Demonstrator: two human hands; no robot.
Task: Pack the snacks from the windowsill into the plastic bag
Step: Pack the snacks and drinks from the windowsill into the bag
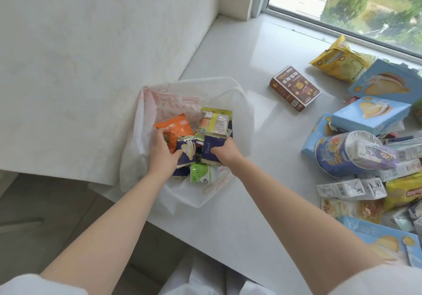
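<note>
A white plastic bag (239, 105) with pink print lies open on the windowsill (228, 50) at its left end. Inside it are an orange packet (177, 127), a yellow-green packet (217, 119), a green packet (201, 173) and navy snack packets. My left hand (162, 155) is inside the bag and grips one navy packet (187, 151). My right hand (225, 153) holds another navy packet (213, 148) beside it, also inside the bag.
A brown box (295, 88) lies alone to the right of the bag. Further right is a heap of snacks: a yellow bag (342, 60), light blue boxes (370, 114), a blue tub (338, 155) and several small packets. The window (365, 4) runs along the back.
</note>
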